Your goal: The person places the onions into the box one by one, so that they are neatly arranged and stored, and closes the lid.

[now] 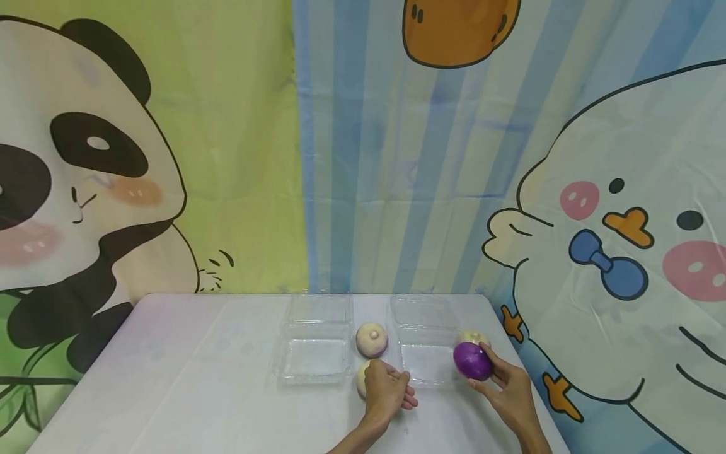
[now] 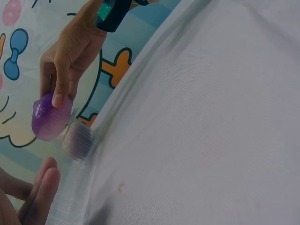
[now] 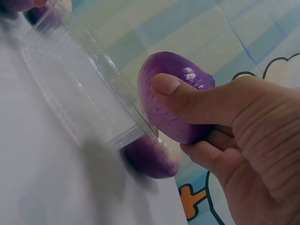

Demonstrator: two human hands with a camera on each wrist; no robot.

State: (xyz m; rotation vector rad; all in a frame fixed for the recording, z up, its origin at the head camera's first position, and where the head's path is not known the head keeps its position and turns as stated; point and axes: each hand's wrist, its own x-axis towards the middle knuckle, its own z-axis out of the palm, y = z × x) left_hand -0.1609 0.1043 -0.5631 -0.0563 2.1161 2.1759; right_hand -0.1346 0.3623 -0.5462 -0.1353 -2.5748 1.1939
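Note:
My right hand (image 1: 507, 391) grips a glossy purple turnip (image 1: 472, 361), thumb on one side and fingers on the other. In the right wrist view this turnip (image 3: 176, 98) shows a paler side under the thumb, beside the clear box's edge. Another turnip (image 1: 471, 337), pale on top and purple below, sits on the table just behind it. My left hand (image 1: 386, 391) is in front of a pale turnip (image 1: 360, 379), partly hiding it; its fingers (image 2: 42, 194) are extended with nothing seen between them. A further pale turnip (image 1: 372, 340) stands behind that one.
Two clear plastic boxes with raised lids stand on the white table (image 1: 215, 378): a left box (image 1: 314, 359) and a right box (image 1: 425, 362), with turnips between them. A cartoon-printed curtain (image 1: 363, 157) hangs along the table's back edge.

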